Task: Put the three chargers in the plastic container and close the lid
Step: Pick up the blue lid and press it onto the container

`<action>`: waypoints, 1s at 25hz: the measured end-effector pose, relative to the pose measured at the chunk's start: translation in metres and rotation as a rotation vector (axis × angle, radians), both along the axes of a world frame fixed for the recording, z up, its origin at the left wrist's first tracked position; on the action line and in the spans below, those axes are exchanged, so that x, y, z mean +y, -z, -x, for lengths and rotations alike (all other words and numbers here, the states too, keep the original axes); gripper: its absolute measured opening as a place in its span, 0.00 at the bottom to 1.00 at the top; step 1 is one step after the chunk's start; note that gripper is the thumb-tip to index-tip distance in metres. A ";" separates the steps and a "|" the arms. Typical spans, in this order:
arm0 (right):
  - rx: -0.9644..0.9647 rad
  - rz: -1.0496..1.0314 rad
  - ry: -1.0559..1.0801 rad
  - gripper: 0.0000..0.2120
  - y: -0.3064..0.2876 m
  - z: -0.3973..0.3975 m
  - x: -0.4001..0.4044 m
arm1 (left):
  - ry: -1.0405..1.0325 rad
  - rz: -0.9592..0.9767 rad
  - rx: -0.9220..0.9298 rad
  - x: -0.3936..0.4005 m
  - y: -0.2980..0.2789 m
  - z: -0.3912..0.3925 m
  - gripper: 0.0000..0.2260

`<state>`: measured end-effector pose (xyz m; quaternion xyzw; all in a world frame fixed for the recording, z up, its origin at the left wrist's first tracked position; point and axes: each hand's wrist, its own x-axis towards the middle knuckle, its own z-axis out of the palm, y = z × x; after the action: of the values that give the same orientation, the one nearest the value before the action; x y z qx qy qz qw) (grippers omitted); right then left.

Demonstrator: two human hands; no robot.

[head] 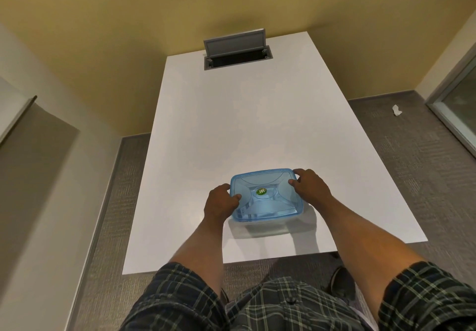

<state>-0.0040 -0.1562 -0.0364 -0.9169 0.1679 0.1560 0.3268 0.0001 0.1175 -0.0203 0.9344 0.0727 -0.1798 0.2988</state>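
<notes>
Left hand and right hand grip opposite sides of the lidded blue plastic container on the white table

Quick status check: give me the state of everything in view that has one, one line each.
Blue lid: on the plastic container, lying flat.
Left hand: gripping the lid's left edge.
Right hand: gripping the lid's far right corner.
Chargers: none visible on the table; contents unclear through the lid.
Cable hatch: flipped open.
</notes>
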 end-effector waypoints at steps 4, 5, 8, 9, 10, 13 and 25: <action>0.032 -0.010 -0.030 0.24 0.000 -0.002 -0.004 | 0.150 -0.069 0.102 0.005 -0.006 -0.010 0.22; 0.033 -0.001 -0.055 0.25 0.000 -0.003 -0.004 | 0.209 -0.104 0.140 0.007 -0.009 -0.014 0.23; 0.032 0.043 -0.149 0.27 0.000 -0.009 -0.005 | 0.386 -0.210 0.249 0.009 -0.015 -0.025 0.32; 0.033 0.051 -0.173 0.28 0.000 -0.011 -0.006 | 0.415 -0.216 0.274 0.009 -0.017 -0.028 0.38; 0.038 0.054 -0.201 0.29 -0.001 -0.013 -0.008 | 0.434 -0.209 0.299 0.008 -0.018 -0.029 0.45; 0.114 -0.009 -0.344 0.48 -0.011 -0.017 -0.016 | 0.504 -0.233 0.344 0.004 -0.021 -0.028 0.63; 0.354 0.165 -0.662 0.77 -0.026 -0.022 -0.017 | 0.653 -0.418 0.313 -0.001 -0.016 -0.029 0.64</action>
<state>0.0181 -0.1733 -0.0108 -0.9037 -0.0714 0.3948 0.1497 0.0294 0.1169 -0.0043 0.9102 -0.1480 -0.3864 0.0152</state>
